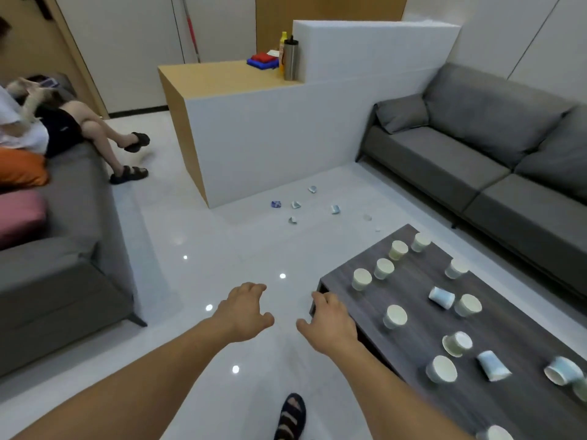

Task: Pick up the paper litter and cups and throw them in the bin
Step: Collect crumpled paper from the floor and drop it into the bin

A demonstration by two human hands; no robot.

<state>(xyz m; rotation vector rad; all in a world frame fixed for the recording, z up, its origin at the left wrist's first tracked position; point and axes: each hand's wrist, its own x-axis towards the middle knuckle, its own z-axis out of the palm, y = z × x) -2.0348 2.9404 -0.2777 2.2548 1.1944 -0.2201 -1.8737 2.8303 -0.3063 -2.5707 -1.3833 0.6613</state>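
Note:
Several pale paper cups (395,316) stand or lie tipped on the dark wooden coffee table (413,344) at the lower right. More crushed cups (295,204) and a blue paper scrap (276,204) lie scattered on the white floor beyond the table, near the white counter. My left hand (243,312) hovers over the floor with loosely curled fingers and holds nothing. Beside the table's near left corner, my right hand (330,319) is held out, also empty. No bin is in view.
A white and wood counter (254,128) stands ahead with a flask (290,58) and bottle on it. A grey sofa (492,160) runs along the right. On the left sofa (63,233) a person sits, legs stretched toward the floor. My sandalled foot (290,417) is below.

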